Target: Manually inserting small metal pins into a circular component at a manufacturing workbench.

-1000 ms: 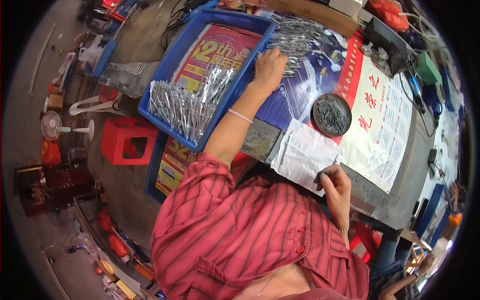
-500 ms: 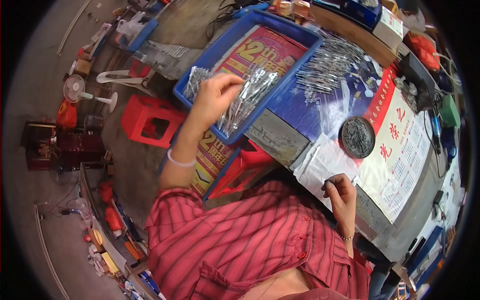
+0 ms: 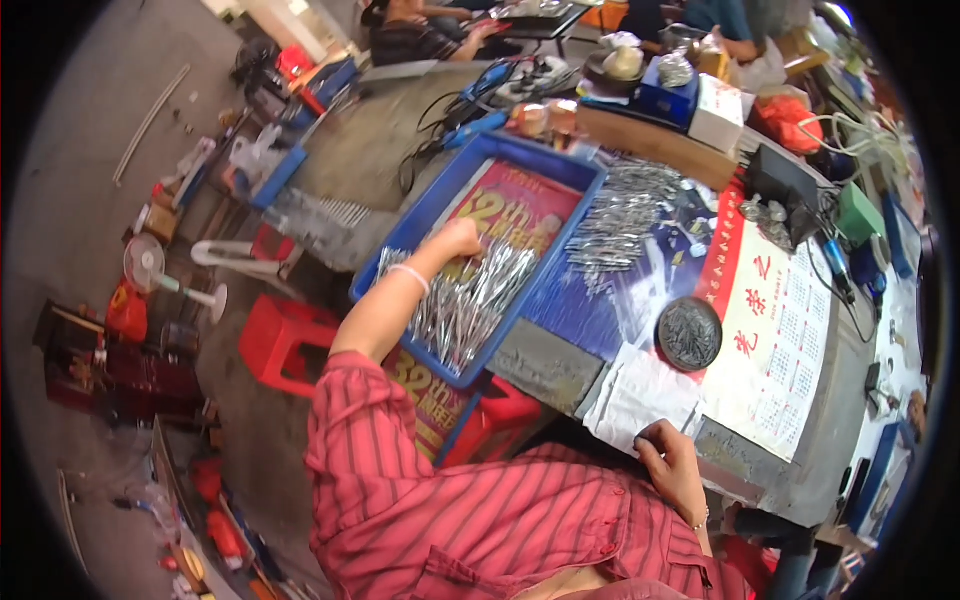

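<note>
Left hand [image 3: 460, 240] curled at slim shiny metal pieces [image 3: 468, 312], right hand [image 3: 672, 462] curled by creased paper [image 3: 640, 396], grips unclear

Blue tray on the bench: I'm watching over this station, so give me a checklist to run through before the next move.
1. Blue tray wholly on the bench: not ok, its near end juts past the edge.
2. Silvery metal rods all in the tray: not ok, another pile lies beside it.
3. Left hand empty: cannot tell, fingertips hidden.
4. Round dish of dark pins upright: ok.
5. Right hand apart from the dish: ok.
</note>
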Tool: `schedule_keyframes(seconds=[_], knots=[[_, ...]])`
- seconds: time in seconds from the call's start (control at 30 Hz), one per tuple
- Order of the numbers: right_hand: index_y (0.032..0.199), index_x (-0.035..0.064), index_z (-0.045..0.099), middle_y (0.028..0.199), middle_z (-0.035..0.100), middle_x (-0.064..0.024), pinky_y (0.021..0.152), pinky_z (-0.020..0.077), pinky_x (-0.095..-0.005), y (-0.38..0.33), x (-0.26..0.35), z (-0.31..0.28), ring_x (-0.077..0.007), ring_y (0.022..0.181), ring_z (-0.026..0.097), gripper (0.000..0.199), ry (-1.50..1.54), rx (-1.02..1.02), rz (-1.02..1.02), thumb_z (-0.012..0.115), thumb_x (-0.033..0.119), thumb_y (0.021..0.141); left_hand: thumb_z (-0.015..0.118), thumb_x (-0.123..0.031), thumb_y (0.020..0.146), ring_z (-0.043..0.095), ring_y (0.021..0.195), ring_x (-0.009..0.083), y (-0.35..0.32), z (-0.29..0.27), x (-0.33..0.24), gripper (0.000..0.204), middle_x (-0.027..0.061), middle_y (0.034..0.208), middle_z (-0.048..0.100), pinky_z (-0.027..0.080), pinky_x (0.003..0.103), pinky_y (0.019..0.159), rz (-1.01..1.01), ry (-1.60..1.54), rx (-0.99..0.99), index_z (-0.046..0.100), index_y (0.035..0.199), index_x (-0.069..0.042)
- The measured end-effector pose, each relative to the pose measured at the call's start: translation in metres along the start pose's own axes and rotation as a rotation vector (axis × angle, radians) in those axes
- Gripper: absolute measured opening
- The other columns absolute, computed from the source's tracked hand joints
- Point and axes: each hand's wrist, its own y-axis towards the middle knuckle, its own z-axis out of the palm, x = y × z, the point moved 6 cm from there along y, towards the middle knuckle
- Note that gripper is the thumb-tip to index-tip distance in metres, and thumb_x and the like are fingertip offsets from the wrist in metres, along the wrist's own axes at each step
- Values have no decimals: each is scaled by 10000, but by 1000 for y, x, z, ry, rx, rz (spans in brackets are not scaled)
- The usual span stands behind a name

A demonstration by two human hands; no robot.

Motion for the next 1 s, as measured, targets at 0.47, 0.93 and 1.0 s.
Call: schedule_keyframes(seconds=[0.47, 0.93, 1.0], knots=[[936, 4, 509, 865, 570, -185, 675, 472, -430, 99, -2, -99, -366, 800, 586, 192, -609, -377, -304, 609, 46, 777, 608, -45, 751, 616, 648, 169, -71, -99, -24, 127, 109, 729, 622, 507, 315, 626, 270, -483, -544, 548, 856, -7], [887, -9, 533, 859, 593, -168, 651, 504, -391, 152, -31, -90, -311, 768, 620, 147, -1016, -354, -286, 551, 5, 742, 472, 35, 896, 626, 835, 182, -274, 30, -192, 273, 95, 891, 591, 524, 327, 783, 514, -1606, 317, 455, 1164, -10], [899, -11, 525, 863, 596, -170, 652, 502, -395, 152, -35, -91, -314, 766, 620, 168, -1011, -334, -287, 563, 13, 737, 473, 12, 913, 621, 831, 172, -279, 52, -212, 258, 92, 895, 592, 517, 316, 780, 515, -1666, 394, 459, 1169, -5]])
